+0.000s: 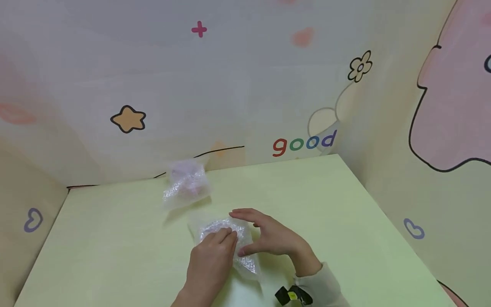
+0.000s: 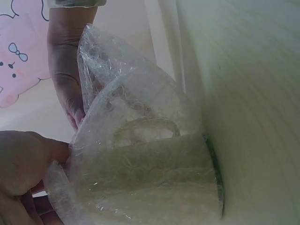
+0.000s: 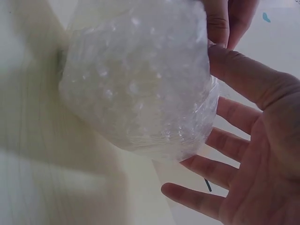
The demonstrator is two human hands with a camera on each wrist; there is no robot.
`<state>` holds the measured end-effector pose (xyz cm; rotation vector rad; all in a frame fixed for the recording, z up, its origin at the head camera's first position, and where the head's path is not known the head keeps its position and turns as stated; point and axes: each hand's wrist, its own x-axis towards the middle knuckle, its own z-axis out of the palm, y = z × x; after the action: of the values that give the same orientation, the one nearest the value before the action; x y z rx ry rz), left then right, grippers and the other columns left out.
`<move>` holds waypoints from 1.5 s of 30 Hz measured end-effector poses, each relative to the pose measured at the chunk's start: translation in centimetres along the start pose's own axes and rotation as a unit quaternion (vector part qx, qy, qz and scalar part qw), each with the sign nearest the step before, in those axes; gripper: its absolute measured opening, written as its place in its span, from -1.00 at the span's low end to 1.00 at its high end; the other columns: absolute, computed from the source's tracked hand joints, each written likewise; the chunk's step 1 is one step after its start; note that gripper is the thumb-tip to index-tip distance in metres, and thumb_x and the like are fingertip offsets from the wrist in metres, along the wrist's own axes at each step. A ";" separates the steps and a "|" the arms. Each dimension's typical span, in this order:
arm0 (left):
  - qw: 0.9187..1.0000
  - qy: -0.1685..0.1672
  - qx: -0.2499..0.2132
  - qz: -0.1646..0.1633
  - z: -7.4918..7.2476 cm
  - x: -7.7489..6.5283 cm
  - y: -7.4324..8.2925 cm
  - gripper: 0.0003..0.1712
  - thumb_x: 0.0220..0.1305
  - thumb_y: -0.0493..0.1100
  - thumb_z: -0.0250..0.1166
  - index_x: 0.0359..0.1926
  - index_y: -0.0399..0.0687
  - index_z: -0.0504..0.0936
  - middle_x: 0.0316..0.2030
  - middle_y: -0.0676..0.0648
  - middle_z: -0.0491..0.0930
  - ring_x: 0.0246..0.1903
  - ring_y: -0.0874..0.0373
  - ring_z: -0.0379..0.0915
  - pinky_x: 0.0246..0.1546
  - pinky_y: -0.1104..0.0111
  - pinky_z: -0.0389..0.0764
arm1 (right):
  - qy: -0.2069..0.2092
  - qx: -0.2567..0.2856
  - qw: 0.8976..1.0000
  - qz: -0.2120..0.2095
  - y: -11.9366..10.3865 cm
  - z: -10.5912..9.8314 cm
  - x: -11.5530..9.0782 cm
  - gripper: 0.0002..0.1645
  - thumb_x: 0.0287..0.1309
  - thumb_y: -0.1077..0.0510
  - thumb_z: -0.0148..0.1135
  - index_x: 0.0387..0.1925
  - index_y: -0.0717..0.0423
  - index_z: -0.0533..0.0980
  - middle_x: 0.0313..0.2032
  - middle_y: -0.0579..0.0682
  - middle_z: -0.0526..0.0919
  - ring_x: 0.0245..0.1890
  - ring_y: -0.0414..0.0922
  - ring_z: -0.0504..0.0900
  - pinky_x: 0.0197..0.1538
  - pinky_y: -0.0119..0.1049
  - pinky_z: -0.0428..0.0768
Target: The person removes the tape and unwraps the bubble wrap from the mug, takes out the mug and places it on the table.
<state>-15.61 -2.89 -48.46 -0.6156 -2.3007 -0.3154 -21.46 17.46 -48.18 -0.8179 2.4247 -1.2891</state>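
Observation:
A bubble-wrapped bundle (image 1: 247, 265) stands on the table in front of me. Through the clear layers in the left wrist view, a rounded, pale object shows inside the bubble wrap (image 2: 140, 178); its kind cannot be made out. My left hand (image 1: 212, 259) pinches the gathered wrap at the top, fingers curled. At the bundle's right side is my right hand (image 1: 274, 234), thumb and fingers spread apart. In the right wrist view its fingers (image 3: 206, 171) lie beside the wrap, nearly straight, with the thumb close to its top edge.
Another bubble-wrapped bundle (image 1: 188, 183), with something pinkish inside, lies farther back near the wall. The pale yellow-green table (image 1: 115, 247) meets printed walls at the back and both sides. A dark device sits at my right wrist.

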 end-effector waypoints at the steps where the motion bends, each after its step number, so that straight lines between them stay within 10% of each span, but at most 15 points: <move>1: 1.000 0.001 0.002 -0.003 -0.1 -0.1 -0.2 -0.83 0.00 -0.25 0.59 -0.31 -0.02 0.83 -0.29 0.09 0.78 -0.45 0.17 0.67 -0.53 0.40 0.69 | -0.003 -0.002 1.000 0.001 -0.1 0.2 0.3 0.09 -0.08 -0.12 0.68 0.49 -0.31 0.35 0.53 -0.25 0.31 0.55 -0.15 0.25 0.45 0.17 0.37; 17: 1.000 0.017 -0.014 0.021 0.6 -0.3 -0.3 -0.82 -0.02 -0.26 0.62 -0.34 -0.01 0.83 -0.33 0.11 0.76 -0.45 0.20 0.67 -0.56 0.44 0.66 | 0.017 -0.002 1.000 0.022 0.2 0.4 -0.1 0.02 -0.10 -0.10 0.70 0.42 -0.35 0.39 0.40 -0.31 0.45 0.43 -0.14 0.41 0.40 0.17 0.44; 26: 0.997 -0.049 -0.035 -0.050 -0.6 0.2 0.1 -0.83 0.00 -0.18 0.62 -0.31 0.09 0.86 -0.28 0.22 0.70 -0.35 0.28 0.63 -0.62 0.42 0.62 | 0.011 -0.004 1.000 0.010 0.1 0.3 -0.3 0.03 -0.06 -0.11 0.68 0.44 -0.30 0.37 0.42 -0.23 0.45 0.43 -0.07 0.42 0.37 0.23 0.42; 45: 0.998 0.033 -0.023 -0.038 1.0 -0.1 -0.2 -0.82 -0.09 -0.20 0.68 -0.42 0.10 0.86 -0.40 0.21 0.73 -0.41 0.28 0.58 -0.43 0.52 0.63 | 0.012 -0.006 1.000 0.007 -0.1 0.4 0.4 -0.02 -0.06 -0.06 0.68 0.40 -0.28 0.39 0.40 -0.21 0.48 0.44 -0.05 0.43 0.34 0.22 0.48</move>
<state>-16.25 -2.67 -49.22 -0.5335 -2.2623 -0.4187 -21.52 16.93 -48.37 -0.7925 2.4555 -1.2874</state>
